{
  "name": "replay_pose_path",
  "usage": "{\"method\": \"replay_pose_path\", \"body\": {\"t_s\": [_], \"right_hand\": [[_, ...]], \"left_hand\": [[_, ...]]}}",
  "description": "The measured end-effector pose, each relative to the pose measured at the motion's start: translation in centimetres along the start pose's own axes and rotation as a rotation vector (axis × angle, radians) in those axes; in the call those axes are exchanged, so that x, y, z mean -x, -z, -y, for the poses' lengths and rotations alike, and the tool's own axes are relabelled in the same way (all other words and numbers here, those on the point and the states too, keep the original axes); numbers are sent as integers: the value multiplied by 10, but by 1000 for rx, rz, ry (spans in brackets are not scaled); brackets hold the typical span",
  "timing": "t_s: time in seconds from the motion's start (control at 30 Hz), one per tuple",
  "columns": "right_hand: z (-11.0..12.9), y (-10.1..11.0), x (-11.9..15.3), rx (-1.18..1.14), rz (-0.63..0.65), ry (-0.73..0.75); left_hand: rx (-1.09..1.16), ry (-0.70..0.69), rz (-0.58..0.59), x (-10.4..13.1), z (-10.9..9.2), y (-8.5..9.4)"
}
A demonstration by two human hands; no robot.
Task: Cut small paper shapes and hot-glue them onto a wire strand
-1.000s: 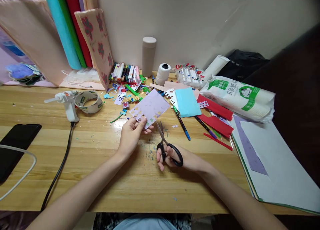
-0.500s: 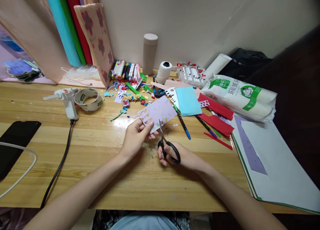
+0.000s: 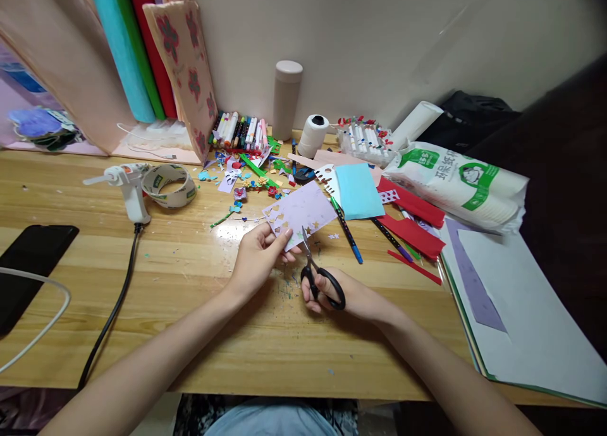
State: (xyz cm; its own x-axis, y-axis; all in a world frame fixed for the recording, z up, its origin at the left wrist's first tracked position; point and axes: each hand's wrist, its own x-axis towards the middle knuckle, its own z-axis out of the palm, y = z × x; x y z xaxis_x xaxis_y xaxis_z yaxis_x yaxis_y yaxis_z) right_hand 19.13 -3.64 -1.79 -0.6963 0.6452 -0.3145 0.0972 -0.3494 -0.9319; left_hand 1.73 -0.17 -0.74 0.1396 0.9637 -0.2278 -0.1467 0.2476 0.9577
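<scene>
The left grip (image 3: 260,257) pinches lilac paper (image 3: 303,208); just beside it, the right grip (image 3: 349,291) holds scissors (image 3: 310,263). Clean cutting likely wants tautness (holes (image 3: 283,224) weaken paper).

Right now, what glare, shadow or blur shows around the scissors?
Head view: scissors and lilac paper look fairly sharp; same head view: glare whitens the table left of the paper; head view again: soft shadow lies beside the left forearm.

Left hand (image 3: 257,254) pinching lilac paper (image 3: 306,206); right hand (image 3: 349,289) gripping black-handled scissors (image 3: 310,263), blades (image 3: 306,245) at paper's edge.
</scene>
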Motion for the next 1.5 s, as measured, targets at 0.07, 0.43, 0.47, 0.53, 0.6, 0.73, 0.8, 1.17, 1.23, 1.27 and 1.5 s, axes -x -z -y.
{"method": "replay_pose_path", "body": {"t_s": [0.07,0.43,0.47,0.53,0.6,0.73,0.8,1.17,1.23,1.27,1.5], "right_hand": [[-1,0,0,-5,5,-1],[0,-1,0,19,-5,-4],[-1,-1,0,22,-3,4],[-1,-1,0,36,-2,17],[-1,-1,0,49,-1,13],[0,-2,-1,71,-2,2],[1,-2,-1,80,-3,5],[-2,-2,-1,39,0,14],[-1,-2,-1,44,-3,8],[0,-2,-1,47,-5,7],[1,-2,-1,45,-3,12]], "left_hand": [[-1,-1,0,0,0,0],[-6,-6,5,1,1,0],[-5,-6,7,1,1,0],[-4,-10,8,1,2,0],[-7,-14,8,1,2,0],[-15,-5,-2,1,0,0],[-17,-2,-6,1,0,0],[-6,6,4,1,0,0],[-9,5,2,1,0,0],[-13,4,0,1,0,0],[-17,-1,1,1,0,0]]}}
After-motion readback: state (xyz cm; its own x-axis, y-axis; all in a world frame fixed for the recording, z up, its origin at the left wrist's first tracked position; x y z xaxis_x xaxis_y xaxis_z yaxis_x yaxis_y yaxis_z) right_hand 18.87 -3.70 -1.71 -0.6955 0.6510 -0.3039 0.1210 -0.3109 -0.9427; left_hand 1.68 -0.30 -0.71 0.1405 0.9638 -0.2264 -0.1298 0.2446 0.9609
